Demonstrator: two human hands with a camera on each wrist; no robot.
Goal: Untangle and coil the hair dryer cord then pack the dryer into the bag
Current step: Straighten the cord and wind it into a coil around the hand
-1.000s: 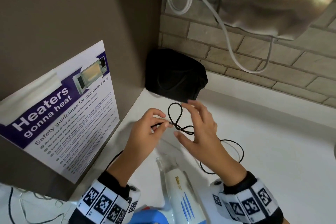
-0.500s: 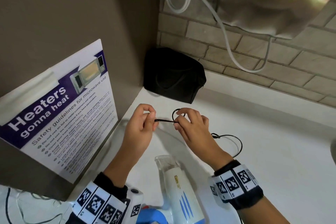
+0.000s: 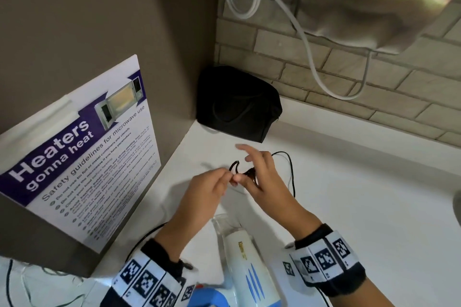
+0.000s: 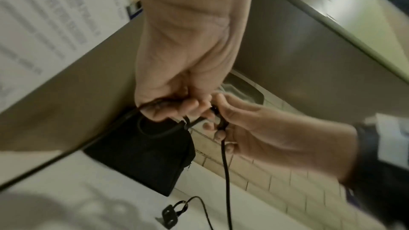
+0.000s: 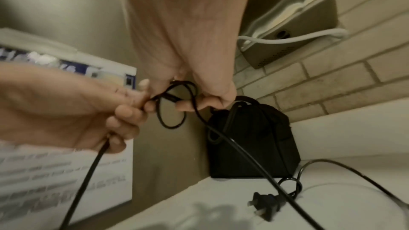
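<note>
A thin black cord (image 3: 291,174) runs from the white and blue hair dryer (image 3: 245,266), which lies on the white counter (image 3: 361,207) by my wrists. Above the counter my left hand (image 3: 225,178) pinches the cord. My right hand (image 3: 245,169) pinches it just to the right, with its upper fingers lifted. A small twisted loop (image 5: 171,109) hangs between the two hands. In the right wrist view the cord's plug (image 5: 265,202) lies loose on the counter. The black bag (image 3: 237,104) stands in the back corner, beyond both hands.
A microwave safety poster (image 3: 82,157) on a grey panel closes off the left side. Behind the counter is a brick wall with a steel hand dryer (image 3: 379,0) and a white cable (image 3: 306,40) hanging from it. Thin wires (image 3: 30,281) lie at the lower left.
The large figure-eight loop was pulled tight between my hands half a second ago. Now a small loop stands between them again, and my right hand's upper fingers have lifted.
</note>
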